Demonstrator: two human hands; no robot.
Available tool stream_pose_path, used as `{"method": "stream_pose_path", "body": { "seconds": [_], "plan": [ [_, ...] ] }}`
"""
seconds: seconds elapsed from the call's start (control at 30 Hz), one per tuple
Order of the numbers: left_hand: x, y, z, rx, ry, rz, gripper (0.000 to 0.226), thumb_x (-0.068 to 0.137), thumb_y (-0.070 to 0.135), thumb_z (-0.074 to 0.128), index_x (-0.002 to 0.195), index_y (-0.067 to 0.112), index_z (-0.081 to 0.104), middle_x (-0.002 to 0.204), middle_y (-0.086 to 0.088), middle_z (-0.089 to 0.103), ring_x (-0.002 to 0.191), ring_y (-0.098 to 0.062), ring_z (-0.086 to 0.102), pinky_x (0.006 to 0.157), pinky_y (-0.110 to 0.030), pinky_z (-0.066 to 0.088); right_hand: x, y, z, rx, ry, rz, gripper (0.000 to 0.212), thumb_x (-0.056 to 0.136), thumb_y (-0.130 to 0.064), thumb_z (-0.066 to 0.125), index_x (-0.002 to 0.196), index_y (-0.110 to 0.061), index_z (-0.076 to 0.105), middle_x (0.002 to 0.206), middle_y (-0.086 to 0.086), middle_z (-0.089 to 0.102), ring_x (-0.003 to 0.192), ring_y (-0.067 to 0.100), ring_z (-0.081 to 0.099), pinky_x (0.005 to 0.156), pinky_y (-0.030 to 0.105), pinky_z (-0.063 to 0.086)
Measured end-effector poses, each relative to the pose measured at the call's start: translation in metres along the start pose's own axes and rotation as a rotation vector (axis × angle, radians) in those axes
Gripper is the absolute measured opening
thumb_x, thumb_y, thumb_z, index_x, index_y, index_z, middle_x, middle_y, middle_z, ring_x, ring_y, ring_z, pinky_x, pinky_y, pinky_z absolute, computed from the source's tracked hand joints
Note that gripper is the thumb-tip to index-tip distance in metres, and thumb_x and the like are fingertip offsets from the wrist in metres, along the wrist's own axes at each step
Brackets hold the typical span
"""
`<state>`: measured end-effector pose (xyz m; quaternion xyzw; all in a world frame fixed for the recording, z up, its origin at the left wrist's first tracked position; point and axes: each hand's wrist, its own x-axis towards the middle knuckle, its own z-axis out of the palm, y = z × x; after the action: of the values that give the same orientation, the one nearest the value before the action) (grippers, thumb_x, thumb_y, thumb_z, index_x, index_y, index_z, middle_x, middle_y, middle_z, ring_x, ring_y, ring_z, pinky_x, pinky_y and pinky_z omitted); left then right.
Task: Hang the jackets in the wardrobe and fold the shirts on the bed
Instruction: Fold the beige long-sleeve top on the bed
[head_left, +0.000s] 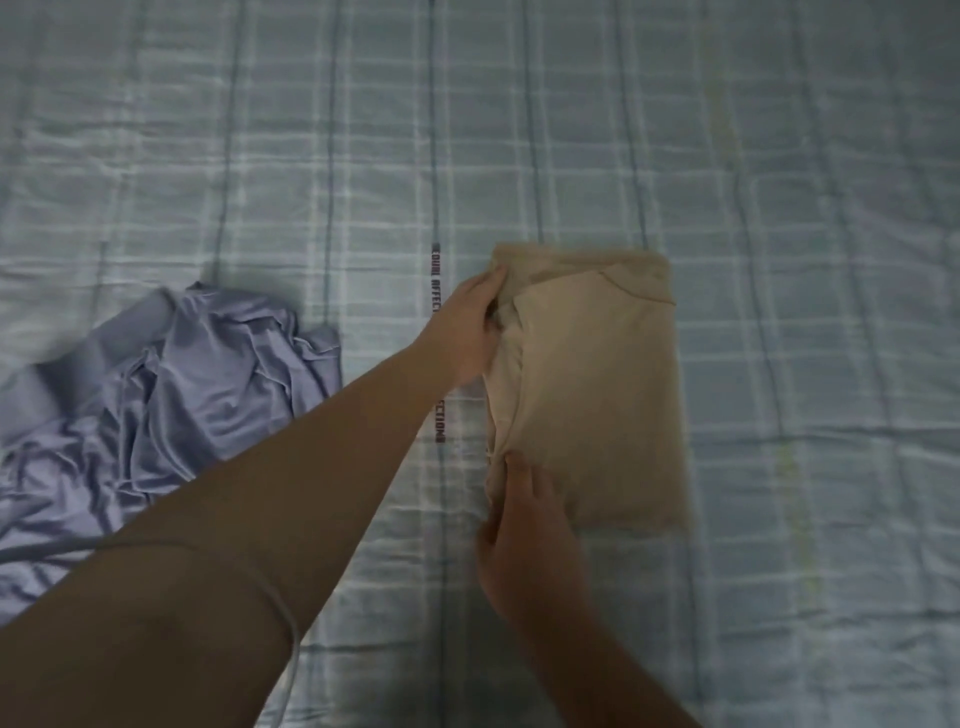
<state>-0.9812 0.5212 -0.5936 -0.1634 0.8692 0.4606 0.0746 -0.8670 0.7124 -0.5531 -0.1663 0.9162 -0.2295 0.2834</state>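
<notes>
A beige shirt lies folded into a tall rectangle on the bed, right of centre. My left hand grips the upper left edge of the fold, fingers curled into the cloth. At the lower left corner of the same shirt, my right hand holds the edge, thumb on top and fingers tucked underneath. A lavender shirt lies crumpled on the bed at the left, apart from both hands.
The bed is covered with a pale blue checked sheet bearing a line of dark red lettering down the middle. Flat sheet stretches beyond and to the right of the beige shirt.
</notes>
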Motion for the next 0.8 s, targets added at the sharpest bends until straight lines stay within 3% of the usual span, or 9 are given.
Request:
{"method": "stream_pose_path", "body": {
  "seconds": [0.1, 0.17, 0.23, 0.33, 0.4, 0.53, 0.67, 0.8],
  "plan": [
    [-0.004, -0.004, -0.004, 0.002, 0.015, -0.014, 0.051, 0.096, 0.02, 0.05, 0.147, 0.022, 0.043, 0.14, -0.017, 0.049, 0.128, -0.031, 0.048, 0.111, -0.04, 0.039, -0.002, 0.002, -0.004, 0.046, -0.004, -0.009, 0.046, 0.085, -0.024, 0.051, 0.13, -0.022, 0.048, 0.111, 0.0, 0.055, 0.1, 0.023, 0.054, 0.084, 0.041, 0.05],
    [-0.015, 0.0, -0.008, 0.025, 0.034, -0.005, 0.057, 0.093, 0.019, 0.047, 0.149, 0.021, 0.04, 0.137, -0.016, 0.049, 0.125, -0.029, 0.047, 0.107, -0.037, 0.038, -0.002, 0.006, -0.016, 0.072, 0.07, -0.022, 0.026, 0.089, -0.034, 0.042, 0.111, -0.029, 0.055, 0.099, -0.002, 0.059, 0.09, 0.025, 0.057, 0.074, 0.041, 0.05],
    [-0.031, 0.013, -0.008, 0.157, 0.085, -0.028, 0.06, 0.093, 0.01, 0.046, 0.152, 0.017, 0.035, 0.152, -0.017, 0.037, 0.137, -0.033, 0.036, 0.11, -0.038, 0.031, 0.004, 0.02, -0.035, 0.04, 0.187, -0.025, 0.025, 0.09, -0.037, 0.036, 0.101, -0.027, 0.056, 0.098, -0.002, 0.061, 0.089, 0.025, 0.057, 0.073, 0.037, 0.048],
    [-0.057, 0.038, 0.008, 0.353, 0.205, 0.095, 0.058, 0.088, 0.011, 0.045, 0.145, 0.006, 0.042, 0.153, -0.021, 0.037, 0.141, -0.039, 0.033, 0.116, -0.045, 0.028, 0.025, 0.055, -0.063, -0.071, 0.389, -0.111, 0.039, 0.084, -0.024, 0.042, 0.115, -0.015, 0.063, 0.115, 0.007, 0.061, 0.107, 0.029, 0.054, 0.092, 0.038, 0.044],
    [-0.072, 0.047, 0.034, 0.472, 0.221, 0.183, 0.061, 0.086, 0.018, 0.042, 0.145, 0.003, 0.042, 0.154, -0.02, 0.038, 0.146, -0.038, 0.027, 0.119, -0.048, 0.024, 0.042, 0.079, -0.071, -0.204, 0.441, -0.178, 0.045, 0.086, -0.017, 0.049, 0.128, -0.007, 0.058, 0.132, 0.014, 0.056, 0.123, 0.035, 0.049, 0.107, 0.043, 0.039],
    [-0.102, 0.041, 0.091, 0.586, 0.155, 0.203, 0.065, 0.093, 0.026, 0.045, 0.152, 0.003, 0.032, 0.16, -0.018, 0.028, 0.151, -0.033, 0.017, 0.12, -0.051, 0.02, 0.061, 0.113, -0.067, -0.427, 0.351, -0.362, 0.057, 0.095, -0.023, 0.05, 0.148, -0.003, 0.039, 0.154, 0.018, 0.038, 0.145, 0.033, 0.03, 0.121, 0.048, 0.02],
    [-0.118, 0.012, 0.112, 0.645, 0.137, 0.168, 0.065, 0.097, 0.041, 0.042, 0.154, 0.01, 0.032, 0.161, -0.012, 0.029, 0.151, -0.03, 0.021, 0.119, -0.052, 0.021, 0.067, 0.141, -0.062, -0.504, 0.264, -0.4, 0.063, 0.099, -0.034, 0.043, 0.153, -0.004, 0.029, 0.16, 0.016, 0.027, 0.15, 0.029, 0.02, 0.12, 0.05, 0.02],
    [-0.12, -0.004, 0.11, 0.658, 0.107, 0.2, 0.066, 0.097, 0.042, 0.044, 0.155, 0.014, 0.03, 0.162, -0.01, 0.025, 0.151, -0.028, 0.02, 0.117, -0.052, 0.025, 0.068, 0.152, -0.057, -0.493, 0.25, -0.428, 0.066, 0.099, -0.036, 0.042, 0.154, -0.004, 0.025, 0.161, 0.015, 0.022, 0.151, 0.027, 0.015, 0.121, 0.049, 0.019]
  ]
}}
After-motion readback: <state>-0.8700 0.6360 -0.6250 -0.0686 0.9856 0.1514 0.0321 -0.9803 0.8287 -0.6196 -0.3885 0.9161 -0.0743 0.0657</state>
